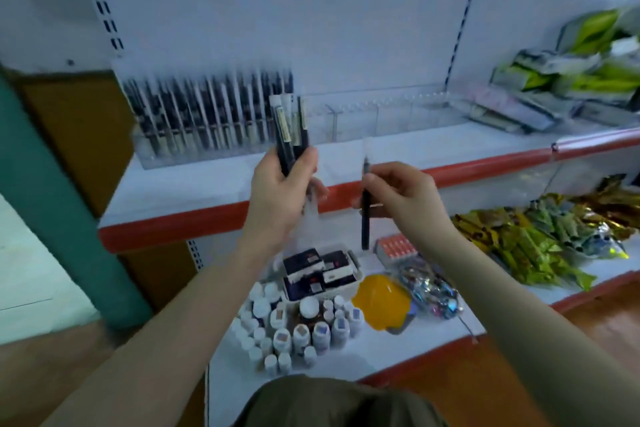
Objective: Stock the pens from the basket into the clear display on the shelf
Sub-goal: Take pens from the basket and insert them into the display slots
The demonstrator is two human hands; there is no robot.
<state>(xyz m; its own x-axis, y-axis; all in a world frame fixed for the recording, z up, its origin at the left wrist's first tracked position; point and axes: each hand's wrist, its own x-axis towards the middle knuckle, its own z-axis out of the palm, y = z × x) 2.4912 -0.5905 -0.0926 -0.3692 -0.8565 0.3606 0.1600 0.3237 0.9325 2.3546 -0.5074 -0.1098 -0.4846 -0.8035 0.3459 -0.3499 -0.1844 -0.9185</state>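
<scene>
Mid-restocking, seen from the head view. The left hand (280,180) grips a small bundle of dark-barrelled pens with clear caps (289,130), fingers curled round the lower barrels so that the bundle stands roughly upright in front of the shelf. The right hand (398,189) pinches a single dark pen (365,208) between thumb and fingertips, held near vertical and apart from the bundle.

The step in hand appears to be the separating of one pen from the bundle for placing. The next move probably calls for carrying the single pen up and forward to the clear plastic display rack (346,121) on the white, red-edged upper shelf (214,180), aligning it with a free slot and lowering it in upright.

Contents: the left part of the rack holds a dense row of stocked dark pens (207,111); the compartments to the right of that row look empty. The basket named in the task is not identifiable in this view. On the lower shelf, a white tray (356,265) holds small dark boxes, beside loose white-capped bottles (294,329).
</scene>
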